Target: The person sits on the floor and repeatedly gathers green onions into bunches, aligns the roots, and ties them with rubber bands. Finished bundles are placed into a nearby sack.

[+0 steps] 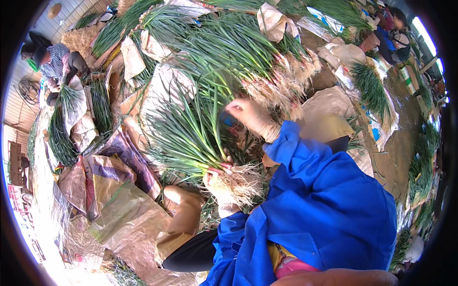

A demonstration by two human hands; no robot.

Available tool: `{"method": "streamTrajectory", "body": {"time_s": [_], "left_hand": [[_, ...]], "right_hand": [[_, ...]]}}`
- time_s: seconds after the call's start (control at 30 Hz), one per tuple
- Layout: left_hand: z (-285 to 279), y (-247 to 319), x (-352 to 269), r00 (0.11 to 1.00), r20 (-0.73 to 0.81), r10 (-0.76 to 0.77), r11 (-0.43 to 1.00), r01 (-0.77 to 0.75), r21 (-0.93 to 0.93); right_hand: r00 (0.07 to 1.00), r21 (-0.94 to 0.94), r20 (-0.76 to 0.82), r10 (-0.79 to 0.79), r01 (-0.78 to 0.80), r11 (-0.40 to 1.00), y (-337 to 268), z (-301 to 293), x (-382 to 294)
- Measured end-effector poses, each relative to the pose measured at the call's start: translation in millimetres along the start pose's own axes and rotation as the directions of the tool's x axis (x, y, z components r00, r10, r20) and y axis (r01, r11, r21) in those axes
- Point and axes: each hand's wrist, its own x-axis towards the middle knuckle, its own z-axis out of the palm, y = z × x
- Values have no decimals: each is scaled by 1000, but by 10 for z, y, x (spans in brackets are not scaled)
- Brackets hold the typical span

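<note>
A bunch of green onions [193, 143] with reddish stems and pale, stringy roots lies across my left hand [214, 186], which grips it near the root end, partly hidden by the roots. Above and to the right, my right hand [248, 112] is raised beside a larger pile of green onions [232, 46]. Its fingers are bent and a little blurred, and whether they pinch a stalk cannot be told. The roots of that pile [279, 85] fan out just above the right hand.
My bare foot [182, 195] rests left of the held bunch. Woven plastic sacks [132, 221] cover the lower left floor. A person [59, 62] sits among onion bunches at upper left; other people [391, 35] are at upper right. More onions [372, 89] lie on sacking at right.
</note>
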Motion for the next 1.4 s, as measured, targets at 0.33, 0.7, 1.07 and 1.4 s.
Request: {"method": "streamTrajectory", "body": {"time_s": [0.33, 0.7, 1.07, 1.4], "left_hand": [[280, -20, -97, 981, -182, 73, 995, -59, 85], [94, -14, -198, 904, -428, 13, 981, 72, 180], [518, 657, -116, 957, 269, -110, 939, 189, -286], [400, 455, -23, 991, -128, 32, 949, 10, 314]], "right_hand": [[863, -154, 457, 214, -160, 975, -311, 389, -433], [961, -342, 167, -220, 266, 901, -105, 668, -669], [968, -163, -156, 196, -221, 962, 104, 7, -250], [995, -30, 51, 86, -84, 996, -266, 158, -679]]}}
